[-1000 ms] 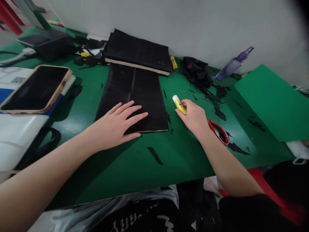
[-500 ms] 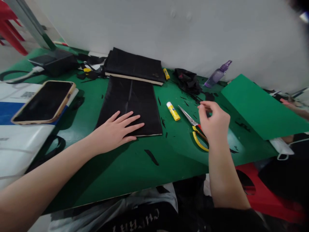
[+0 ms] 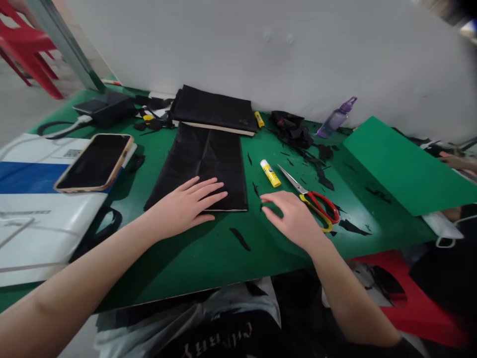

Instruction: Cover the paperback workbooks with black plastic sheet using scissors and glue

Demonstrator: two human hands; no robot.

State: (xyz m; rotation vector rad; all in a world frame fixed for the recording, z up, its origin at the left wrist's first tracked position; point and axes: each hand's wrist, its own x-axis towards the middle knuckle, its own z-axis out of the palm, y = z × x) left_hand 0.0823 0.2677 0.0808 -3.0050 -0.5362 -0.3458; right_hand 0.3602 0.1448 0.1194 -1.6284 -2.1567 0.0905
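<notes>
My left hand (image 3: 188, 206) lies flat with spread fingers on a black covered panel (image 3: 219, 159), near its lower edge. To the right, my right hand (image 3: 292, 216) hovers over the green table (image 3: 208, 263), thumb and fingers apart, nothing between them. A yellow glue stick (image 3: 270, 173) lies just beyond my right hand. Scissors (image 3: 316, 201) with red and yellow handles rest beside it, blades pointing up and left. Another black covered piece (image 3: 216, 110) with a pale edge overlaps the panel's far end.
A phone (image 3: 96, 161) sits on a white and blue package (image 3: 33, 199) at left. Black scraps (image 3: 292, 130), a purple spray bottle (image 3: 335, 119) and a green sheet (image 3: 402, 166) are at right. A person's hand (image 3: 456, 161) shows at the far right.
My right hand has moved left and down from over the scissors' handles toward the panel, and its fingers have spread. My left hand stays on the panel. The view has shifted slightly.
</notes>
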